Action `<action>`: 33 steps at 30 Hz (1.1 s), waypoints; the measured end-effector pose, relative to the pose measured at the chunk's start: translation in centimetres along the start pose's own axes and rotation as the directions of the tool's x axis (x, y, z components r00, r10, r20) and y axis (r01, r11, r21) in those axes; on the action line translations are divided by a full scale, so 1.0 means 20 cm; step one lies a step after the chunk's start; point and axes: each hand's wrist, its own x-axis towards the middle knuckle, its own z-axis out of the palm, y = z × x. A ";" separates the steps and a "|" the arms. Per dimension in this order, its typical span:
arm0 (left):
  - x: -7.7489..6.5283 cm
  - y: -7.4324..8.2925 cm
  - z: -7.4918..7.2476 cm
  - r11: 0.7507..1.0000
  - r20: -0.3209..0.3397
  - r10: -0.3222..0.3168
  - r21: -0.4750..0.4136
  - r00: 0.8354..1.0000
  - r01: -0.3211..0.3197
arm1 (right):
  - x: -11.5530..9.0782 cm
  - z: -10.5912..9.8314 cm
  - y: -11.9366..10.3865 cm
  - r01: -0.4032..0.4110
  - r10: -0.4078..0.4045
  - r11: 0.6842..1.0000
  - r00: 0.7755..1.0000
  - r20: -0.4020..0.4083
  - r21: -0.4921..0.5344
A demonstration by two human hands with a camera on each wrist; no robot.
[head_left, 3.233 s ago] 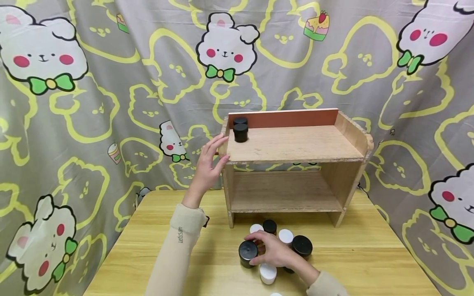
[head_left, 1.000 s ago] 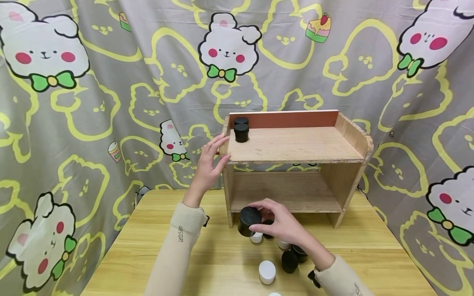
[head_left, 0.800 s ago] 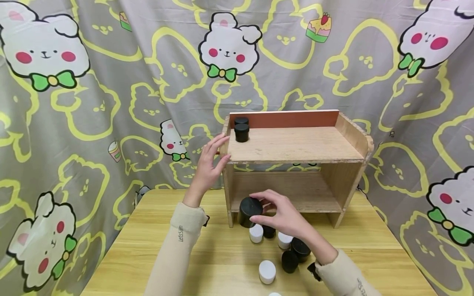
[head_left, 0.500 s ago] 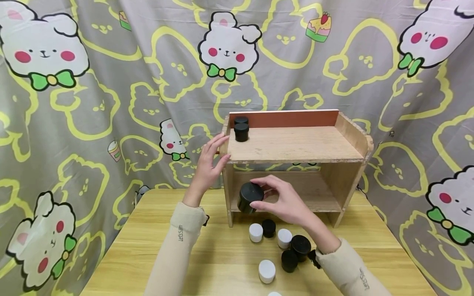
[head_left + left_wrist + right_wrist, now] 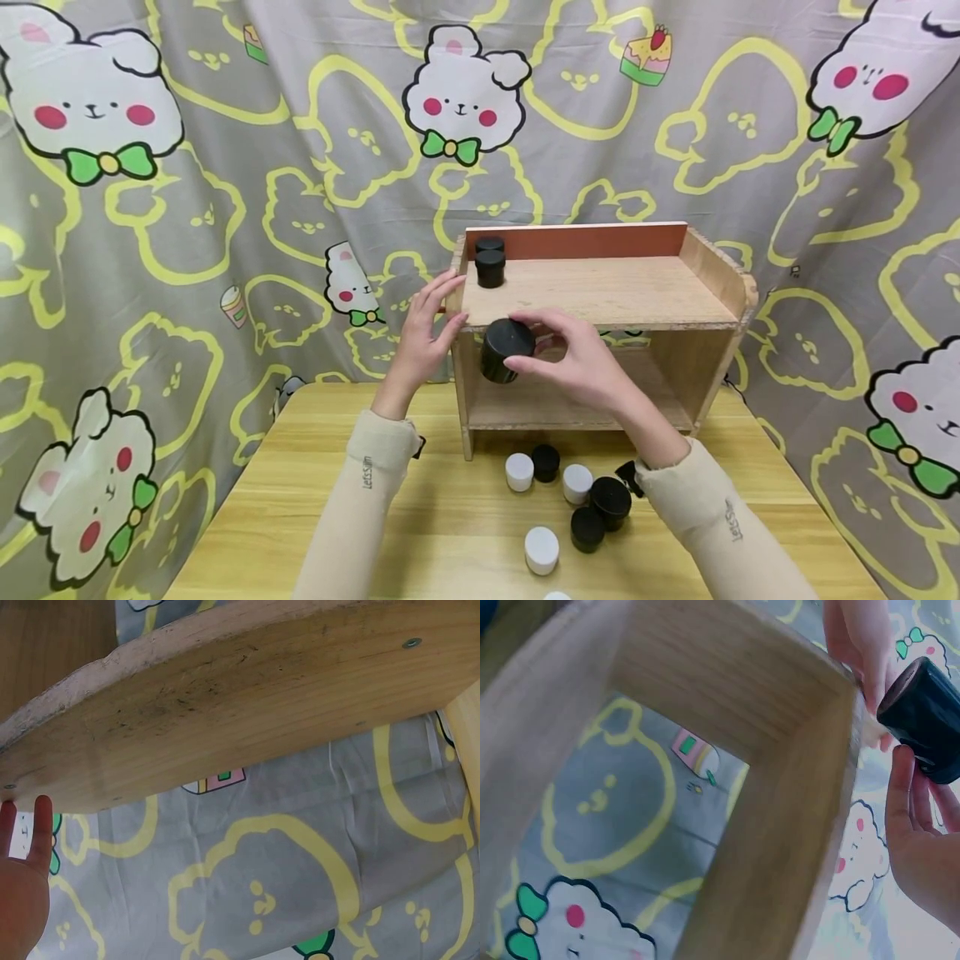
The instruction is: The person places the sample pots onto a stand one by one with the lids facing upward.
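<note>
My right hand (image 5: 577, 358) pinches a large black lidded jar (image 5: 506, 354) between thumb and fingers. It holds the jar in the air before the left part of a two-tier wooden shelf (image 5: 600, 292), just below the top board's front edge. In the right wrist view, the jar (image 5: 926, 720) is tilted, with the fingers against its side. My left hand (image 5: 422, 342) rests its fairly straight fingers on the shelf's left side panel. Its fingertips (image 5: 43, 804) show at the wood in the left wrist view. Two smaller black jars (image 5: 491, 268) stand at the top board's left end.
On the table (image 5: 300, 467), before the shelf, stand several jars: a white jar (image 5: 519, 472), a small black jar (image 5: 545, 462), another white jar (image 5: 577, 483), a larger black jar (image 5: 611, 502) and more nearer me. A patterned curtain (image 5: 225, 208) hangs behind.
My right hand took hold of the large black jar among the others on the table and has raised it toward the top board. The left hand has stayed at the shelf's side.
</note>
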 end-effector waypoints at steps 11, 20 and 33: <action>0.00 0.00 0.00 1.000 -0.003 0.000 -0.008 1.000 -0.001 | 0.19 -0.07 -0.06 -0.020 0.023 0.999 0.993 -0.116 0.029; 0.00 -0.01 0.00 1.000 -0.006 0.003 -0.015 1.000 -0.003 | 0.31 -0.04 -0.01 -0.091 0.087 0.996 0.982 -0.168 -0.018; 0.00 -0.01 0.01 1.000 0.004 -0.009 -0.019 1.000 0.009 | 0.41 0.02 0.07 -0.145 0.139 0.989 0.973 -0.183 -0.016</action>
